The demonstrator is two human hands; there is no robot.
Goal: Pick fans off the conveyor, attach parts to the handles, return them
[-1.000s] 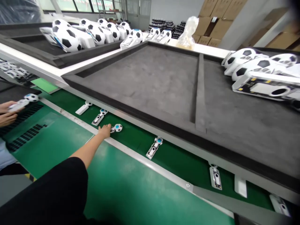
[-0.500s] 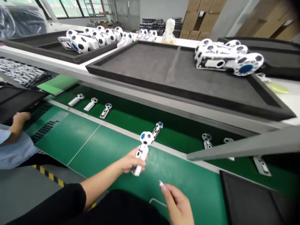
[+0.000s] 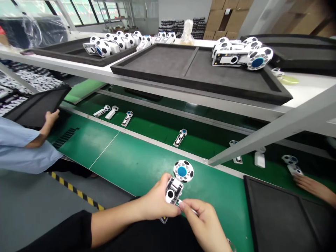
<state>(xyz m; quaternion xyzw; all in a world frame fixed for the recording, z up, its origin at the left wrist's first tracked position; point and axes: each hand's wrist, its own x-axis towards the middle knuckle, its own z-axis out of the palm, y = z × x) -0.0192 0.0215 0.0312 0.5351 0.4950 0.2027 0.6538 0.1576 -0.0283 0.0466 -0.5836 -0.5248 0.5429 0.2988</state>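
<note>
My left hand (image 3: 157, 199) is closed around a white handheld device (image 3: 174, 190) with a soccer-ball-patterned round head. The device is tilted, head up, and its side with the blue disc and exposed inner parts faces me. My right hand (image 3: 206, 218) pinches the plug of a white cable (image 3: 194, 212) between thumb and fingertips. The plug's tip is at the edge of the device's body, by my left thumb. Whether it is fully inserted I cannot tell.
Similar devices (image 3: 180, 138) lie along the green conveyor belt (image 3: 154, 134). On the shelf above are black trays (image 3: 168, 57) and more devices. A slanted grey post (image 3: 252, 134) stands right. A co-worker's hand (image 3: 312, 185) touches a device; another person (image 3: 23, 147) holds a tray.
The device came nearer and turned, so its blue-disc side faces me. My right hand brought the cable plug up against it. A co-worker's hand appeared at right; the left person's tray lifted.
</note>
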